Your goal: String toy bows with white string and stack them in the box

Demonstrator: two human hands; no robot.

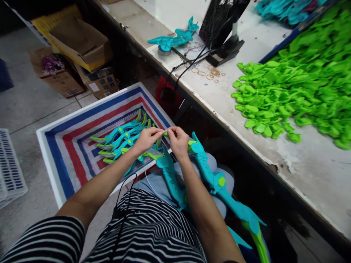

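My left hand [148,140] and my right hand [178,141] meet over my lap, thumbs and fingers pinched together. Between the fingertips is a small pale piece, too small to name. Just below my hands, a long teal plastic piece with green ends [170,175] rests on my lap, partly hidden by my right forearm. A second jointed teal-and-green plastic piece [210,173] lies across my legs, to the right of that forearm. Beyond my left hand, several similar teal-and-green pieces [126,133] lie side by side in a white-rimmed tray [49,160] with a striped lining.
On the workbench [309,160] at right lies a big heap of green plastic parts [287,91]. A black fan [216,18], rubber bands [214,72] and a teal piece [175,38] are farther back. Cardboard boxes [82,44] and a white basket [12,168] stand on the left floor.
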